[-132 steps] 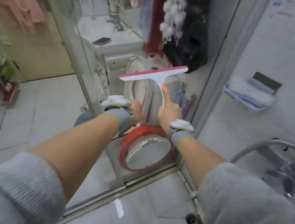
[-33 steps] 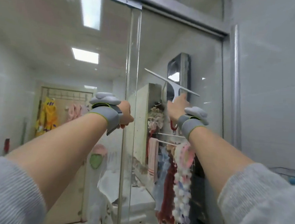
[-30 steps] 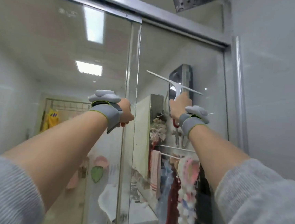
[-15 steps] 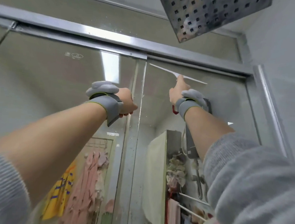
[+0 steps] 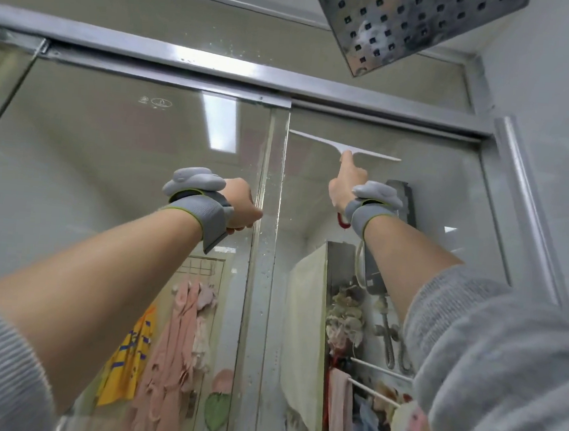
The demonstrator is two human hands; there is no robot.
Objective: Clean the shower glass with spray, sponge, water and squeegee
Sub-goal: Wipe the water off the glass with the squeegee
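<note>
1. Squeegee step, by the look of it: right hand grips the squeegee handle, blade flat on the glass panel near its top, upper centre-right of frame.
2. Left hand, centre frame, is curled by the panel edge; can't tell if it grasps it.
3. Next, prob.: steady downward pull, blade kept pressed to the glass.

We see clear, glossy shower glass speckled with droplets, set in a brushed metal frame. The squeegee looks like smooth white plastic. The perforated shower head is shiny metal, seemingly spotted. Our sleeves are ribbed grey knit.
</note>
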